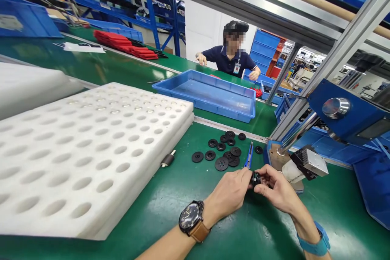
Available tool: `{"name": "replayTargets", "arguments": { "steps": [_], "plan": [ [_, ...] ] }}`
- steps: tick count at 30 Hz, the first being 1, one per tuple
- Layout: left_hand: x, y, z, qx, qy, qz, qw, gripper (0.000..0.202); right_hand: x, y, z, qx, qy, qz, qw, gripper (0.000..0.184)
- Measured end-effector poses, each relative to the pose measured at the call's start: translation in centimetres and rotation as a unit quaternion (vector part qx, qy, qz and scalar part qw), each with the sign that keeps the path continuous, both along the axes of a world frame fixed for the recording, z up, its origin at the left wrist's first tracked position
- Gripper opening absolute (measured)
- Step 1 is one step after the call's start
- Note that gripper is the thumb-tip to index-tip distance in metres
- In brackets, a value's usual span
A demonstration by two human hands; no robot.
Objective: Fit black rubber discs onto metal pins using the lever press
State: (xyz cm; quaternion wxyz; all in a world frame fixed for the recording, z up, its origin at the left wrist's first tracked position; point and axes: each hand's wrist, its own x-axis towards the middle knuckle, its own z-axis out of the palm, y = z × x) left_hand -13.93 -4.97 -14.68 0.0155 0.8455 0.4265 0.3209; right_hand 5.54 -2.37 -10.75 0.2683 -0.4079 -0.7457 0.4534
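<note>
My left hand [231,189], below a wristwatch, is closed with its fingertips at a small black round part [256,178]. My right hand [276,187] pinches the same part from the other side, thumb below and fingers curled. Blue-handled pliers [249,157] point away from me just beyond the left fingers. Their near end is hidden at that hand, so I cannot tell whether they are held or lie on the bench. Several loose black discs [222,163] are spread on the green bench beyond my hands.
A white foam tray with round holes [105,186] fills the left, a small black roller [168,159] beside it. Farther back are a blue tray [210,107], red pieces [122,44] and a co-worker [233,55]. On the right stands a blue press [350,109] above a metal-topped fixture [310,164].
</note>
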Motion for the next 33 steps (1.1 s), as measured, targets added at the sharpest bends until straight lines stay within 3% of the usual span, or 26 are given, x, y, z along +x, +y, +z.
{"name": "replayTargets", "arguments": {
  "steps": [4,7,11,14,22,28,33],
  "plan": [
    [-0.3,0.4,-0.2,-0.005,-0.056,-0.022,0.998,0.019,-0.6,-0.8,1.1,0.061,-0.048,-0.023,0.997,0.032],
    [-0.6,0.6,-0.1,-0.040,-0.126,-0.053,0.990,0.020,-1.2,-1.7,1.8,0.153,-0.077,-0.047,0.984,0.021],
    [-0.6,0.3,0.1,-0.118,-0.219,-0.108,0.962,0.020,-2.1,-2.8,1.8,0.279,-0.073,-0.045,0.956,0.026],
    [-0.3,0.1,-0.1,-0.144,-0.259,-0.119,0.948,0.022,-2.4,-3.2,1.6,0.326,-0.080,-0.034,0.941,0.029],
    [-0.2,0.4,-1.2,-0.134,-0.267,-0.088,0.950,0.023,-2.4,-3.4,1.8,0.361,-0.109,-0.016,0.926,0.028],
    [-0.4,0.6,-1.1,-0.109,-0.277,-0.107,0.949,0.027,-2.6,-3.5,2.0,0.369,-0.119,-0.012,0.922,0.028],
    [-0.6,0.7,-0.9,-0.122,-0.290,-0.077,0.946,0.027,-2.5,-3.4,2.1,0.361,-0.100,-0.016,0.927,0.030]
  ]
}}
